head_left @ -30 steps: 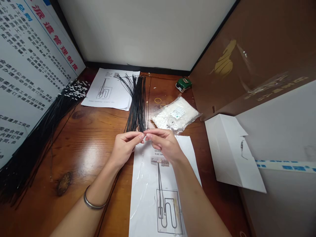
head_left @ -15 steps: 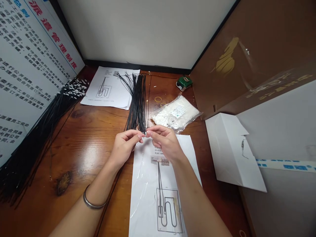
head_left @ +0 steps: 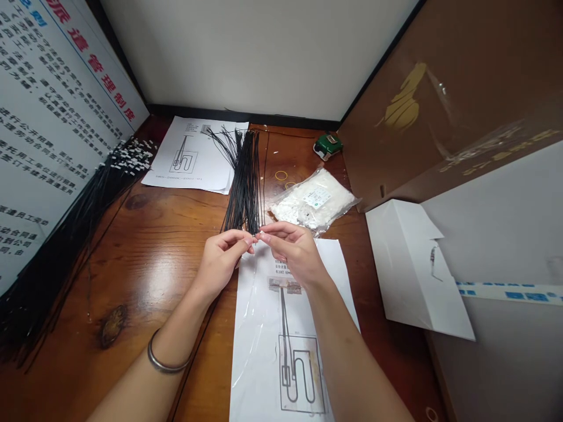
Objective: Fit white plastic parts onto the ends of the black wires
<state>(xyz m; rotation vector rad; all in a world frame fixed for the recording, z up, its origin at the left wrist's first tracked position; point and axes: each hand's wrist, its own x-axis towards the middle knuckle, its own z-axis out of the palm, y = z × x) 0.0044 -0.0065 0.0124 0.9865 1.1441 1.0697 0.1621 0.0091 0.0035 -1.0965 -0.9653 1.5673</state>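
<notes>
My left hand (head_left: pixel 224 258) and my right hand (head_left: pixel 292 249) meet fingertip to fingertip at the near end of a bundle of thin black wires (head_left: pixel 244 181). Between my right thumb and index finger is a tiny white connector (head_left: pixel 261 234). My left thumb and index finger are pinched on what looks like the end of a black wire; the tip is mostly hidden by the fingers. One black wire (head_left: pixel 200 346) trails along my left forearm. Under my hands lies a sheet with a printed wiring drawing (head_left: pixel 255 351).
Black wires with white connector ends (head_left: pixel 132 155) lie along the left sign board. A second drawing sheet (head_left: pixel 167 170), a bag of white connectors (head_left: pixel 314 199), a green tape measure (head_left: pixel 328 146) and rubber bands (head_left: pixel 281 175) lie behind. A brown carton panel (head_left: pixel 461 88) borders the right.
My fingertips have closed together slightly, my right fingers shifting a little left. The white connector shows a bit more clearly at them. The camera view has shifted slightly.
</notes>
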